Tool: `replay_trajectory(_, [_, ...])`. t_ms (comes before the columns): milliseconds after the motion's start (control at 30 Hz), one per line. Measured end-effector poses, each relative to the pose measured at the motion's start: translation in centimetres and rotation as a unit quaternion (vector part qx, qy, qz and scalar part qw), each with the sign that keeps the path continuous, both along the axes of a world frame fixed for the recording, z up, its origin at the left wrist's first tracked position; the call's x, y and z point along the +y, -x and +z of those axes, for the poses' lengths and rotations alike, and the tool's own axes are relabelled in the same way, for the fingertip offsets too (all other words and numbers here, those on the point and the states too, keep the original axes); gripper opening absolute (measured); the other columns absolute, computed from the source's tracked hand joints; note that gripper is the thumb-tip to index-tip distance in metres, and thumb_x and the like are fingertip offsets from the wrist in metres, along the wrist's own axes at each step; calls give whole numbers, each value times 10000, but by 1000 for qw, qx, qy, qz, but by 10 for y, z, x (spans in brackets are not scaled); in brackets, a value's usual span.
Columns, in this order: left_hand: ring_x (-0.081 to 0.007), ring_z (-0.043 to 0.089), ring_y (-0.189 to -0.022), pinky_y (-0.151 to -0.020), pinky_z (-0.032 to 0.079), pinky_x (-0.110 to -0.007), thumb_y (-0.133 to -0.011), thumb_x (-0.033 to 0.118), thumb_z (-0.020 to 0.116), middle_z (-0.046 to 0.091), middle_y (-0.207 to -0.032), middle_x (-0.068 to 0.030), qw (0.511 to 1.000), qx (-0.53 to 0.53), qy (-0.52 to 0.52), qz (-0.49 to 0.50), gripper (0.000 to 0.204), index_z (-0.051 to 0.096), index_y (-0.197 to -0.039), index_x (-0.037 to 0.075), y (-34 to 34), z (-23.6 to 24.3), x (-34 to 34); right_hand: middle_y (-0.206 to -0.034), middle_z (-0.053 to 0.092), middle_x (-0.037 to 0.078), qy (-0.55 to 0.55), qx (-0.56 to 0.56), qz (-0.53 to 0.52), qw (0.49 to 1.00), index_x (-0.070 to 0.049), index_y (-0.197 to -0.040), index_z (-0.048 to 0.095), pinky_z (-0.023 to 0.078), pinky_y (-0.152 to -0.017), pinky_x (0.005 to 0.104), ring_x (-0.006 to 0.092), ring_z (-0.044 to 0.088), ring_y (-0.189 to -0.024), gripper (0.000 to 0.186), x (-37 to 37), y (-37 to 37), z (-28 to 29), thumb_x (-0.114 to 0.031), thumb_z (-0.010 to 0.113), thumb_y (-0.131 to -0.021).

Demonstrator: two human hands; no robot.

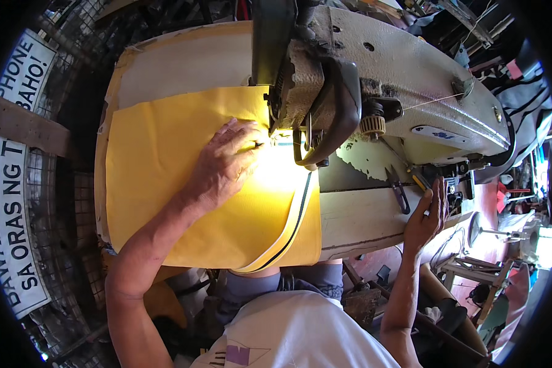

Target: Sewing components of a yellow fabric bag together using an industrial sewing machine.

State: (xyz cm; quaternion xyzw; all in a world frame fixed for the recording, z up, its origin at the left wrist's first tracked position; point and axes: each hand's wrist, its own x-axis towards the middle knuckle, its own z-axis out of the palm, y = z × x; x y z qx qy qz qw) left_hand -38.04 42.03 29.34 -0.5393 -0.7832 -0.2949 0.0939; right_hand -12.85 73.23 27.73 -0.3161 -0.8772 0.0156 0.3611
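Observation:
A sheet of yellow fabric [165, 159] lies flat on the sewing table, under the head of a grey industrial sewing machine [405, 80]. My left hand [224, 162] presses flat on the fabric with fingers spread, fingertips just left of the needle and presser foot [279, 138]. A yellow strap with a dark stripe [291, 224] runs from the needle back toward my body along the fabric's right edge. My right hand [428, 214] reaches to the right end of the table, fingers open, by the machine's side; what it touches is unclear.
Small thread snips [398, 190] lie on the worn white tabletop [356, 214] right of the fabric. A thread runs across the machine arm. A wire mesh wall with printed signs [9, 202] stands at left. Cluttered floor and stools sit at right.

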Motion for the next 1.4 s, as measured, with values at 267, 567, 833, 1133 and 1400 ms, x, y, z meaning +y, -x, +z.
replay_trajectory(267, [-297, 550, -1161, -1079, 403, -449, -726, 43, 714, 602, -1129, -94, 1000, 5, 8, -2, 287, 672, -1009, 23, -1, 0, -1, -1328, 585, 165, -1, -22, -1, 1000, 21, -1261, 603, 401, -1034, 411, 319, 528, -1263, 328, -4, 0, 3, -148, 510, -996])
replay_trajectory(567, [-294, 551, -1148, -1066, 411, -442, -714, 37, 712, 605, -1110, -95, 1000, -9, 6, -11, 271, 673, -982, 27, -2, 2, 0, -1385, 522, 180, -24, 7, 17, 1000, 14, -1326, 531, 403, -1025, 442, 342, 485, -1282, 373, -5, 3, 3, -123, 521, -979])
replay_trajectory(833, [-305, 544, -1167, -1084, 388, -449, -762, 32, 674, 606, -1105, -102, 999, -26, 28, -6, 235, 674, -997, 15, -3, 4, -1, -1149, 632, 133, -23, -90, 481, 872, -15, -1093, 640, 480, -967, 449, 330, 597, -1128, 349, -88, 73, 43, -86, 737, -765])
replay_trajectory(1133, [-285, 543, -1166, -1085, 383, -429, -772, -21, 616, 607, -1102, -93, 998, -34, 34, -35, 241, 676, -1005, -2, 6, 12, -5, -849, 679, 159, 39, -163, 558, 813, -19, -987, 692, 523, -694, 415, 306, 667, -778, 172, -92, 151, 18, -129, 689, -855])
replay_trajectory(1400, [-249, 567, -1109, -1023, 423, -391, -797, 28, 655, 623, -1047, -66, 995, -93, 31, -27, 145, 687, -938, 34, 7, 17, -1, -594, 531, 141, 94, -67, 555, 824, -21, -616, 569, 431, -605, 447, 363, 544, -594, 182, -93, 163, -2, -103, 696, -717])
